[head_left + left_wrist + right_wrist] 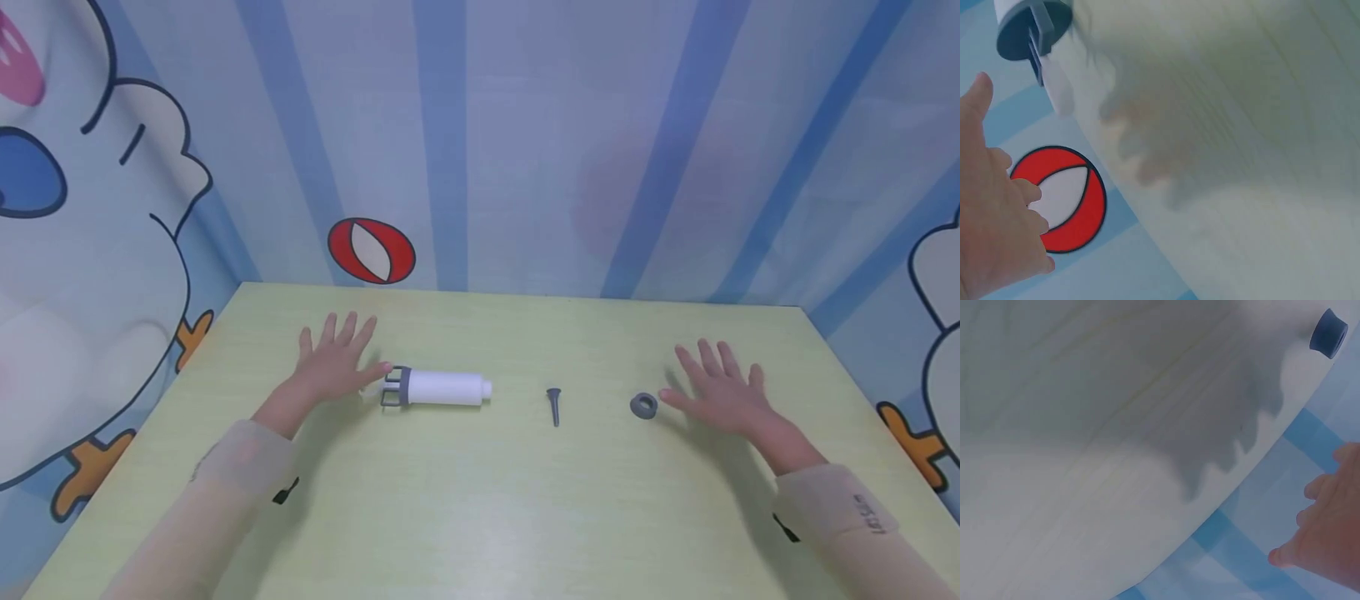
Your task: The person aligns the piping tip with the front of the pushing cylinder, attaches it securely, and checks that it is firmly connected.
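Observation:
My left hand (pixel 333 367) is spread flat with fingers apart over the left side of the table, holding nothing. Its thumb tip overlaps the grey-framed end of a white cylinder (pixel 446 388) in the head view. That cylinder lies on its side, with a narrow nozzle-like tip pointing right; a whitish end piece (pixel 1057 87) shows past its grey frame in the left wrist view. On the right, my right hand (pixel 723 392) is also spread and holds nothing. Beside its thumb sits a small grey ring (pixel 643 406), which appears as a flared collar (pixel 1329 334) in the right wrist view.
Between the cylinder and the ring lies a small dark grey tapered pin (pixel 555 407) with a wider head. The pale yellow-green table (pixel 480 500) ends at the back against a blue striped cloth (pixel 517 150) with cartoon figures. Both hands cast shadows on the tabletop.

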`<state>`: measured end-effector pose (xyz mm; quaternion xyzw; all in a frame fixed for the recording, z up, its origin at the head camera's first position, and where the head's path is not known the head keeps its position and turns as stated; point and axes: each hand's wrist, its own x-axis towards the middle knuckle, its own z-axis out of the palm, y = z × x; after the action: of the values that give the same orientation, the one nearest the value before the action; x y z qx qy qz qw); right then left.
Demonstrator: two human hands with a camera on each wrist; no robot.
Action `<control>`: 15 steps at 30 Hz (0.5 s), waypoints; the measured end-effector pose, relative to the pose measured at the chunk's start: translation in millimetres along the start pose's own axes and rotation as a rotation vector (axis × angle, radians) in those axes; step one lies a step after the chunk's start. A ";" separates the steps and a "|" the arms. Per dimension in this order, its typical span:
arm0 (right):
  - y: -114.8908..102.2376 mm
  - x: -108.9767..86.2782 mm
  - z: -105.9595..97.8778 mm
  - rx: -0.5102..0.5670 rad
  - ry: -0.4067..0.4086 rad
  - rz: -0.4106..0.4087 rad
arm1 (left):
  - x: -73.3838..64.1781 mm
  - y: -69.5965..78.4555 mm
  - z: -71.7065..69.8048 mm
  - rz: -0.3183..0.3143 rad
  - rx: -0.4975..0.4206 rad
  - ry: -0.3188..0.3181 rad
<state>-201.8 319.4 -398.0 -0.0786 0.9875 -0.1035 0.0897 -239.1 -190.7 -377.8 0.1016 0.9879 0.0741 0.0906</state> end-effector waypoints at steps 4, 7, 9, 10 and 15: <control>-6.8 -0.7 -1.1 -0.020 0.021 -0.021 | 4.8 13.7 1.6 0.041 0.029 0.004; -10.2 -1.1 -1.3 -0.034 0.036 -0.036 | 8.1 24.4 3.2 0.069 0.045 0.007; -12.9 -1.2 -1.1 -0.030 0.045 -0.051 | 9.7 31.7 4.2 0.092 0.049 0.007; -13.9 -0.9 -0.7 -0.030 0.048 -0.057 | 10.1 35.4 4.4 0.106 0.046 0.008; -18.1 1.2 2.2 -0.040 0.054 -0.074 | 13.3 54.1 7.7 0.177 0.050 0.002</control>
<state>-200.0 301.3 -396.4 -0.1138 0.9878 -0.0892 0.0574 -240.3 -134.5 -378.5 0.1909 0.9767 0.0570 0.0803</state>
